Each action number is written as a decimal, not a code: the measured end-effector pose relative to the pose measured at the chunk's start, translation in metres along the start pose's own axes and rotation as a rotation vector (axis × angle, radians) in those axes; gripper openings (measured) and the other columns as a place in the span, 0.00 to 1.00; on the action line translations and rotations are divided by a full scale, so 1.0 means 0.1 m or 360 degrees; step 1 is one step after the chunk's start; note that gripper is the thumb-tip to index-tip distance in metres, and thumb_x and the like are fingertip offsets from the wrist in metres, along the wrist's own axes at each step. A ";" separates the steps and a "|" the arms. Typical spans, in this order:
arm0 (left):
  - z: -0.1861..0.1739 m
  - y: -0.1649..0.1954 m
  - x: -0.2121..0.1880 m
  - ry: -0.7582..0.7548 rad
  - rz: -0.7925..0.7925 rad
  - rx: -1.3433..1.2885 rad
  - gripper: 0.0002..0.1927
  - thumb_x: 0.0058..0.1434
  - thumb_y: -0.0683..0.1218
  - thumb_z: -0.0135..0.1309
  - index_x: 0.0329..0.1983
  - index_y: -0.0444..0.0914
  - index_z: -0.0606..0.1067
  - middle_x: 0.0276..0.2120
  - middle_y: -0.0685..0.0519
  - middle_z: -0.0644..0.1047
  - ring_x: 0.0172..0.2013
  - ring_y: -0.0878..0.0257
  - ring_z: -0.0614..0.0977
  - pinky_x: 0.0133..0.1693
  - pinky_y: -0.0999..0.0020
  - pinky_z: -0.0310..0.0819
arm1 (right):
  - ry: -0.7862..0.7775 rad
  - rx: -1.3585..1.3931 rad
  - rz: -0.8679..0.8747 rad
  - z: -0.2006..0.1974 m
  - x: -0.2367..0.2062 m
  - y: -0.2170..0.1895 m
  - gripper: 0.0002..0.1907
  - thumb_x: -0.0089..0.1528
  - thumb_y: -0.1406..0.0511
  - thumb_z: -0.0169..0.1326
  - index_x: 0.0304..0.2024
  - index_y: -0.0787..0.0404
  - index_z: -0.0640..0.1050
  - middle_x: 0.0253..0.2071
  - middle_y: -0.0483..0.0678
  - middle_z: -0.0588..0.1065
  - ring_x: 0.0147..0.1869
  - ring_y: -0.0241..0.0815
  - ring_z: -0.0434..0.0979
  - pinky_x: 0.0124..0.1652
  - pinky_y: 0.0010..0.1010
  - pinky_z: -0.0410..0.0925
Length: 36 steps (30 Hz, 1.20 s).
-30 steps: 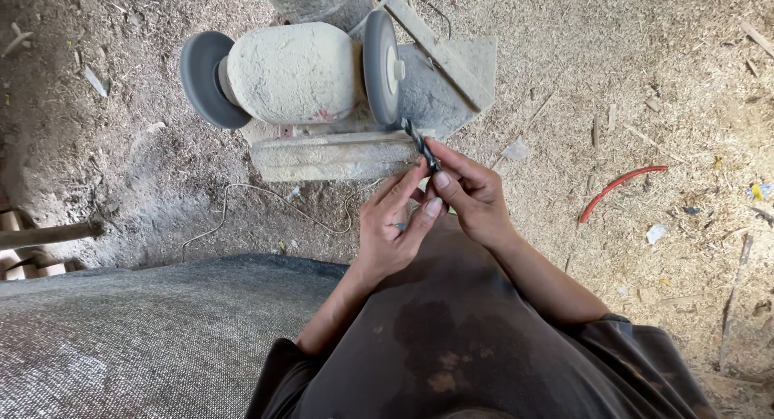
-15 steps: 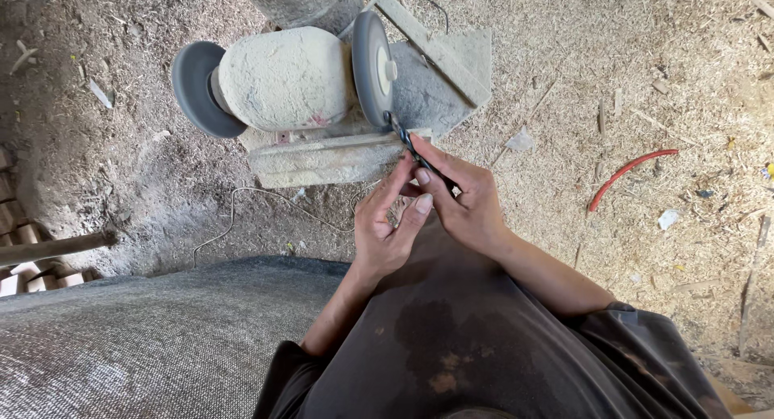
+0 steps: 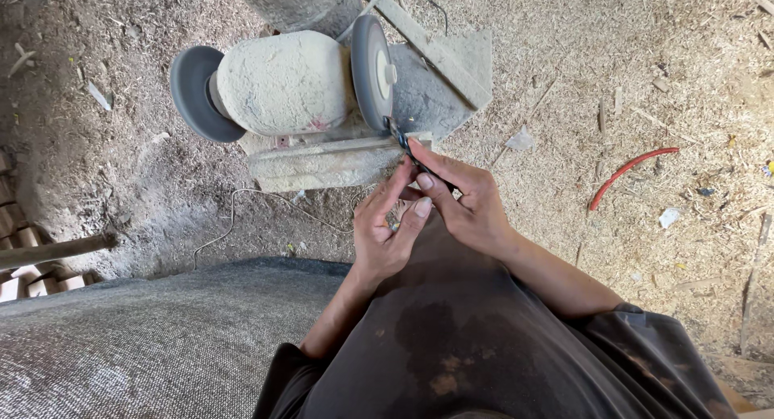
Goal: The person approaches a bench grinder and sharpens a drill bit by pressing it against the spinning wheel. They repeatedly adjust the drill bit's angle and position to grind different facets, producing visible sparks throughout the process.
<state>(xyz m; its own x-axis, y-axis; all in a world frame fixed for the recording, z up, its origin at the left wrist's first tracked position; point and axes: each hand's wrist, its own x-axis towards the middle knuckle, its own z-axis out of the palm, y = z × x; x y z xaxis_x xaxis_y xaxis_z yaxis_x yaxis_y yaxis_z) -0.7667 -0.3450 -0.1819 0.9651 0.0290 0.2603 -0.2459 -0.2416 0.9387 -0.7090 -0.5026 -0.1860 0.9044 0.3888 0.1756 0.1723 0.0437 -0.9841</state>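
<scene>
Dark twisted steel drill bit (image 3: 401, 138), thin, stiff and light, points its tip at the grey grinding wheel (image 3: 372, 62). Right hand (image 3: 465, 203) pinches its shank with closed fingers; left hand (image 3: 389, 226), fingers half curled, steadies it, the safest hold being well back from the tip.

A curved red strip (image 3: 629, 173) lies on the sawdust-covered ground (image 3: 645, 80), well apart from a small white scrap (image 3: 668, 217). A thin pale wire (image 3: 266, 205) snakes across the dirt. Grey coarse woven cloth (image 3: 137, 346) spreads lower left, a wooden stick (image 3: 52, 251) just beside it.
</scene>
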 end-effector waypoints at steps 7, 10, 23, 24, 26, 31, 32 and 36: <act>0.00 -0.01 -0.01 -0.0001 0.0001 0.0042 0.28 0.69 0.39 0.58 0.71 0.33 0.67 0.54 0.45 0.80 0.47 0.62 0.84 0.51 0.68 0.79 | -0.0036 -0.0018 -0.0016 -0.03 0.00 0.04 0.23 0.70 0.74 0.52 0.68 0.61 0.71 0.63 0.51 0.77 0.62 0.34 0.77 0.60 0.27 0.70; 0.00 -0.02 -0.01 -0.0026 0.0017 0.0040 0.29 0.69 0.39 0.58 0.72 0.35 0.66 0.56 0.44 0.80 0.47 0.63 0.84 0.51 0.68 0.80 | -0.0056 0.0064 0.0036 -0.04 0.00 0.06 0.23 0.71 0.73 0.52 0.69 0.60 0.71 0.62 0.50 0.78 0.60 0.33 0.78 0.59 0.26 0.72; 0.03 0.01 0.00 -0.0003 0.0035 0.0118 0.28 0.69 0.39 0.58 0.71 0.33 0.67 0.57 0.43 0.79 0.52 0.59 0.84 0.55 0.66 0.80 | -0.0112 0.0050 -0.0040 -0.08 -0.06 0.01 0.24 0.74 0.73 0.46 0.73 0.62 0.66 0.66 0.52 0.75 0.66 0.38 0.76 0.63 0.28 0.69; 0.03 0.02 0.00 -0.0002 0.0021 0.0102 0.28 0.69 0.39 0.58 0.71 0.33 0.67 0.57 0.43 0.79 0.52 0.59 0.84 0.55 0.66 0.80 | -0.0111 0.0028 -0.0080 -0.08 -0.06 0.00 0.24 0.74 0.74 0.45 0.73 0.63 0.65 0.67 0.53 0.74 0.67 0.39 0.75 0.64 0.29 0.69; 0.03 0.02 0.00 0.0008 -0.0005 0.0085 0.28 0.69 0.39 0.58 0.71 0.32 0.67 0.55 0.44 0.80 0.51 0.60 0.85 0.54 0.67 0.80 | -0.0109 -0.0016 -0.0126 -0.06 -0.05 -0.01 0.24 0.73 0.74 0.45 0.73 0.63 0.65 0.67 0.54 0.73 0.68 0.41 0.75 0.65 0.30 0.68; 0.02 0.01 0.00 0.0015 -0.0013 0.0056 0.28 0.69 0.39 0.58 0.72 0.32 0.67 0.54 0.45 0.80 0.50 0.60 0.85 0.53 0.67 0.80 | -0.0127 -0.0052 -0.0123 -0.05 -0.02 -0.02 0.26 0.72 0.75 0.48 0.72 0.62 0.65 0.66 0.53 0.75 0.65 0.40 0.77 0.63 0.29 0.69; 0.01 0.01 0.00 0.0017 0.0019 0.0066 0.28 0.69 0.39 0.58 0.72 0.33 0.66 0.54 0.44 0.80 0.50 0.60 0.85 0.53 0.67 0.80 | -0.0129 -0.0054 -0.0123 -0.05 -0.02 -0.01 0.26 0.72 0.75 0.48 0.72 0.62 0.66 0.66 0.53 0.75 0.65 0.40 0.77 0.63 0.29 0.69; 0.00 0.00 -0.01 0.0014 0.0098 0.0118 0.29 0.70 0.39 0.58 0.72 0.33 0.66 0.55 0.43 0.80 0.47 0.61 0.84 0.53 0.67 0.79 | -0.0132 -0.0059 -0.0102 -0.05 -0.02 0.02 0.25 0.72 0.75 0.49 0.72 0.61 0.67 0.66 0.52 0.75 0.64 0.40 0.78 0.62 0.29 0.70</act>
<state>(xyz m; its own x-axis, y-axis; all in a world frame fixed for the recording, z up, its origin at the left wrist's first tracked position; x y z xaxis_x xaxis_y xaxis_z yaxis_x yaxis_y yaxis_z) -0.7673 -0.3452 -0.1821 0.9475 0.0200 0.3193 -0.2972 -0.3143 0.9016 -0.7082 -0.5081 -0.1879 0.8559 0.4614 0.2334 0.2442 0.0372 -0.9690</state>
